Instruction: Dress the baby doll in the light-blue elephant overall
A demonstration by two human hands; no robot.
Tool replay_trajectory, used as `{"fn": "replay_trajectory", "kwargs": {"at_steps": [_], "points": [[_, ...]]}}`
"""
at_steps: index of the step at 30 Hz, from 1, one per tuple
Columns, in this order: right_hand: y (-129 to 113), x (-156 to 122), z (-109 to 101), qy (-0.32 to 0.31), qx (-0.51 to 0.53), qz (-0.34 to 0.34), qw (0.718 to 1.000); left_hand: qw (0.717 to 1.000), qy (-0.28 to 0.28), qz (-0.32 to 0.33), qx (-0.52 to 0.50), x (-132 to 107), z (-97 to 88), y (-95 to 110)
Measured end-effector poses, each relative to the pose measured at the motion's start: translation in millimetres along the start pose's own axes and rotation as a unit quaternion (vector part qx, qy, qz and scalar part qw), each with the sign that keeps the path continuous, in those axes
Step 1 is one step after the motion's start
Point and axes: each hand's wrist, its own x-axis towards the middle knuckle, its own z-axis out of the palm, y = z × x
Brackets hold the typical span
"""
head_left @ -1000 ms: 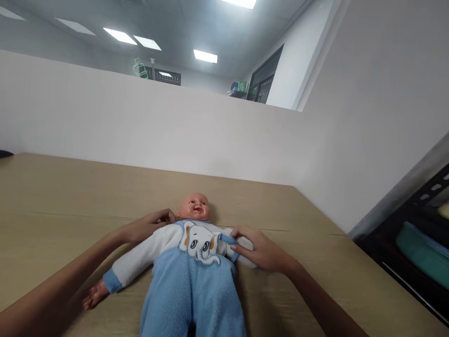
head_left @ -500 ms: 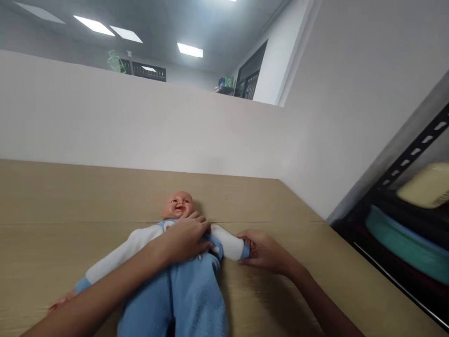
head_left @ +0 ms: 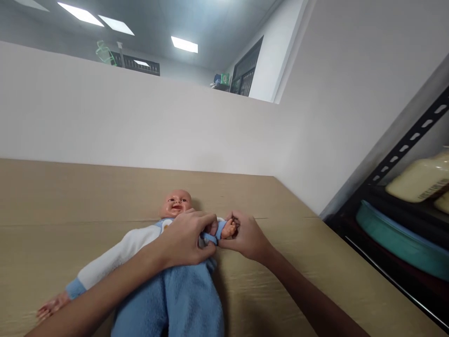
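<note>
A baby doll (head_left: 175, 202) lies on its back on a wooden table (head_left: 87, 192), dressed in blue fleece overalls (head_left: 185, 299) over a white top with blue cuffs. My left hand (head_left: 185, 238) lies across the doll's chest, its fingers pinching the blue strap and sleeve near the shoulder. My right hand (head_left: 245, 236) is closed round the doll's small hand (head_left: 228, 229), which is folded in toward the chest. The doll's other arm (head_left: 98, 264) stretches out to the left, its bare hand near the table's front.
A white partition wall (head_left: 140, 126) stands along the table's back edge and another wall closes the right side. A black metal shelf (head_left: 396, 206) at the right holds a teal container (head_left: 403, 243) and cream bottles (head_left: 417, 180).
My right hand has pushed the doll's arm in from stretched out to folded at the chest. My left hand stays on the chest and now pinches the fabric. The view shifted slightly right.
</note>
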Motion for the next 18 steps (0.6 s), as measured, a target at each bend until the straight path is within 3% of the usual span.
{"fn": "replay_trajectory", "kwargs": {"at_steps": [7, 10, 14, 16, 18], "points": [[-22, 13, 28, -0.076, -0.016, -0.06, 0.995, 0.998, 0.049, -0.007, -0.03, -4, -6.8, 3], [-20, 13, 28, -0.138, 0.072, -0.052, 0.986, 0.993, 0.015, -0.046, -0.103, -2, -11.0, 1], [-10, 11, 17, -0.253, 0.19, -0.039, 0.948, 0.976, 0.002, -0.138, -0.167, 3, -13.6, -8], [-1, 8, 16, -0.259, 0.231, -0.035, 0.937, 0.974, 0.007, -0.165, -0.155, 5, -13.8, -18], [9, 2, 21, -0.22, 0.275, -0.007, 0.936, 0.976, -0.001, -0.171, -0.135, 7, -13.9, -30]]}}
